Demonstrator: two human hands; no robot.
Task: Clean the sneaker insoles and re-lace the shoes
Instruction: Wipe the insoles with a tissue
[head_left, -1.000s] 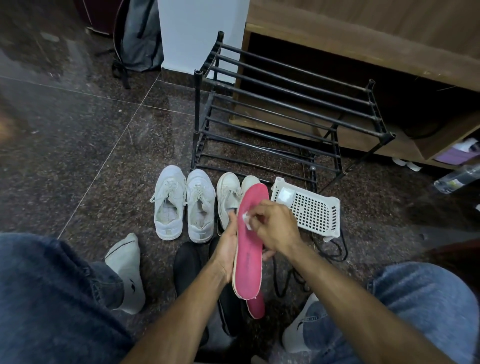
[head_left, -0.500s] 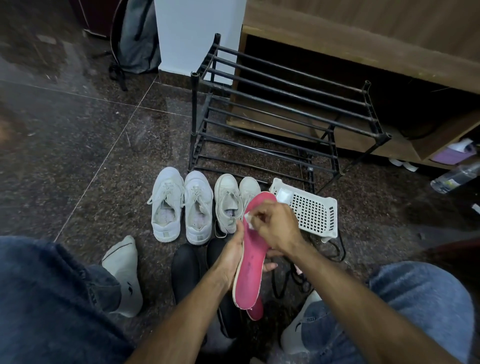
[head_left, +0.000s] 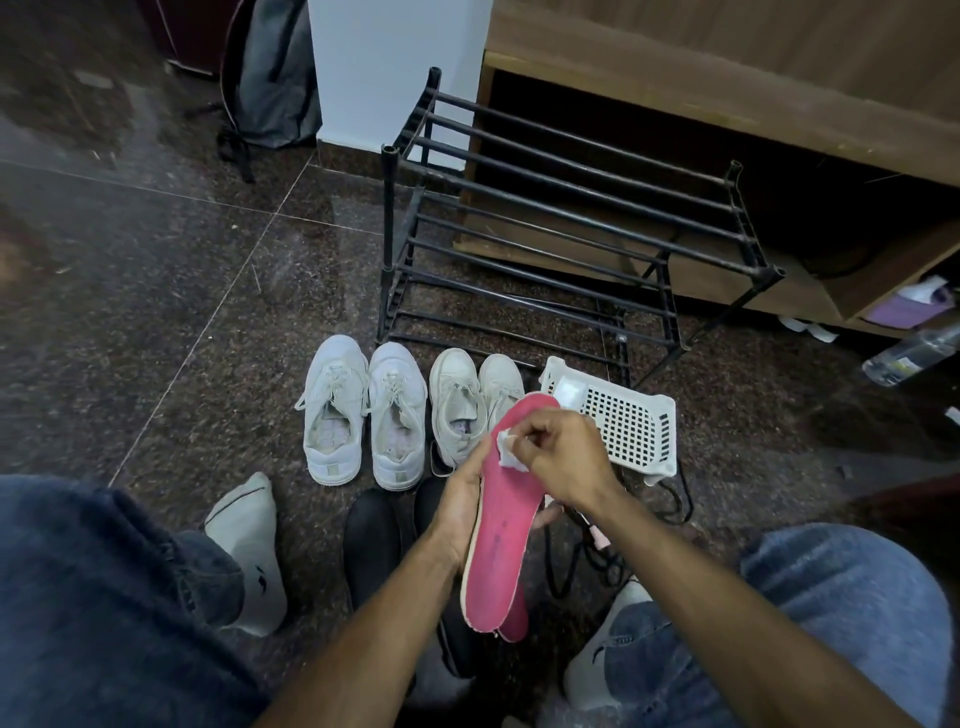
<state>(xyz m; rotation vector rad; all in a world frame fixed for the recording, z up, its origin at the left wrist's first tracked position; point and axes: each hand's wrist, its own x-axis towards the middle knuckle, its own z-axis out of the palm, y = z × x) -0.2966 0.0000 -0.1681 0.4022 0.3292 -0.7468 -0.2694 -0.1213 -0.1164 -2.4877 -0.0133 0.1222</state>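
A pink insole (head_left: 501, 540) stands tilted in front of me, toe end up. My left hand (head_left: 460, 512) grips its left edge from behind. My right hand (head_left: 563, 457) pinches a small white wipe (head_left: 506, 452) against the insole's upper part. A second pink insole (head_left: 517, 621) peeks out behind the lower end of the first. On the floor beyond stand two pairs of white sneakers: one pair (head_left: 361, 410) at the left, a smaller pair (head_left: 470, 405) beside it. Black shoes (head_left: 371, 540) lie under my forearm. Black laces (head_left: 587, 561) lie on the floor at the right.
A white perforated basket (head_left: 631, 421) sits right of the sneakers. Behind it stands a black metal shoe rack (head_left: 566, 228) against a wooden cabinet (head_left: 727, 78). A plastic bottle (head_left: 911, 353) lies far right, a grey backpack (head_left: 275, 73) at the back. My knees and socked feet frame the floor.
My right hand with the wipe has slid slightly down the insole's upper part. The insole has shifted a little lower and to the right in my left hand.
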